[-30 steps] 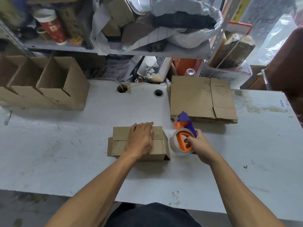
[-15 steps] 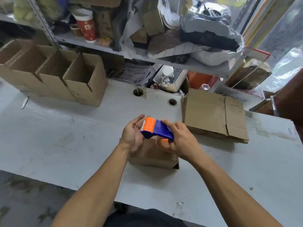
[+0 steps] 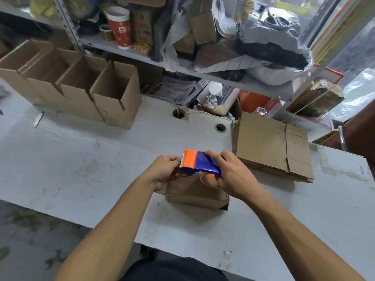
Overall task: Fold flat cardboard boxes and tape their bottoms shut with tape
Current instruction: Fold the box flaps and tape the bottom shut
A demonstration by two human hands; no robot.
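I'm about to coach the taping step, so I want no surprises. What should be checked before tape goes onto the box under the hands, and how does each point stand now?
1. Right hand grips the tape dispenser: ok.
2. Left hand is at the dispenser's toothed orange end, as if to catch the tape end: ok; whether it holds tape, cannot tell.
3. Folded box lies on the table beneath the hands: ok.
4. Bottom flaps closed flat: cannot tell, the hands hide the top face.
5. Box held steady: not ok, neither hand presses on it.
6. Stack of flat cardboard lies to the right, apart from the box: ok.
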